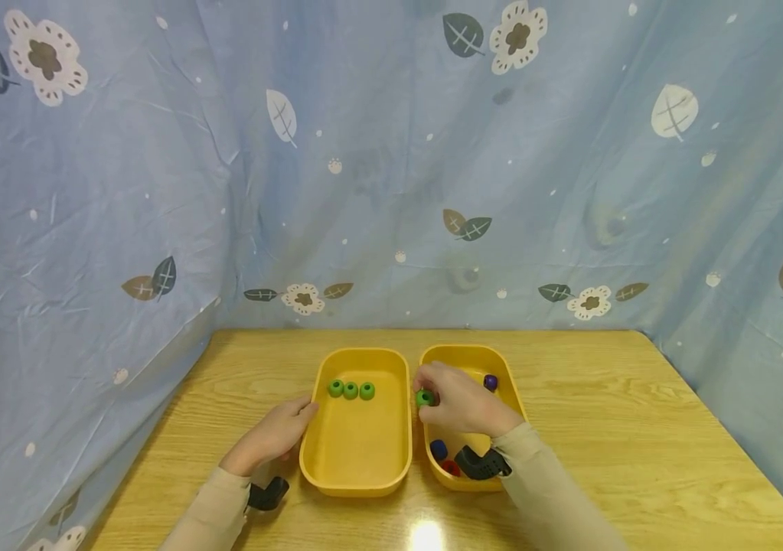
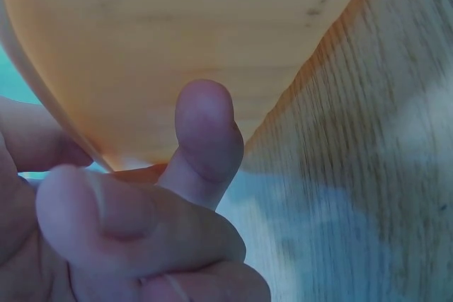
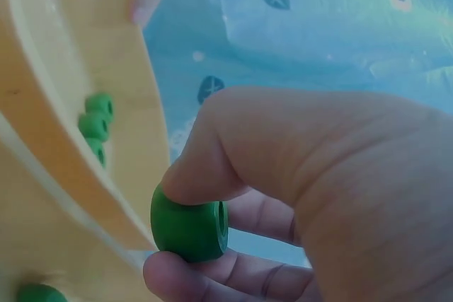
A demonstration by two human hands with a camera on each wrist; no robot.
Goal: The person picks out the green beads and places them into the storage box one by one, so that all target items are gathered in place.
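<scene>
My right hand (image 1: 463,402) pinches a green bead (image 3: 187,228) between thumb and fingers, above the left side of the right yellow tray (image 1: 462,350). The bead is barrel-shaped with a hole through it. At the left yellow tray (image 1: 357,448), my left hand (image 1: 274,435) grips the left wall, thumb at the rim and a finger (image 2: 205,129) against the outside. Several green beads (image 1: 351,390) sit in a short row near that tray's far left corner. Inside the right tray are a purple bead (image 1: 491,382), a blue bead (image 1: 438,449) and a red bead (image 1: 451,467), partly hidden.
Both trays stand side by side on a wooden table (image 1: 605,436), a narrow gap between them. Another green bead (image 3: 41,293) shows at the right wrist view's lower edge. A patterned blue curtain (image 1: 391,191) hangs behind the table and along its sides.
</scene>
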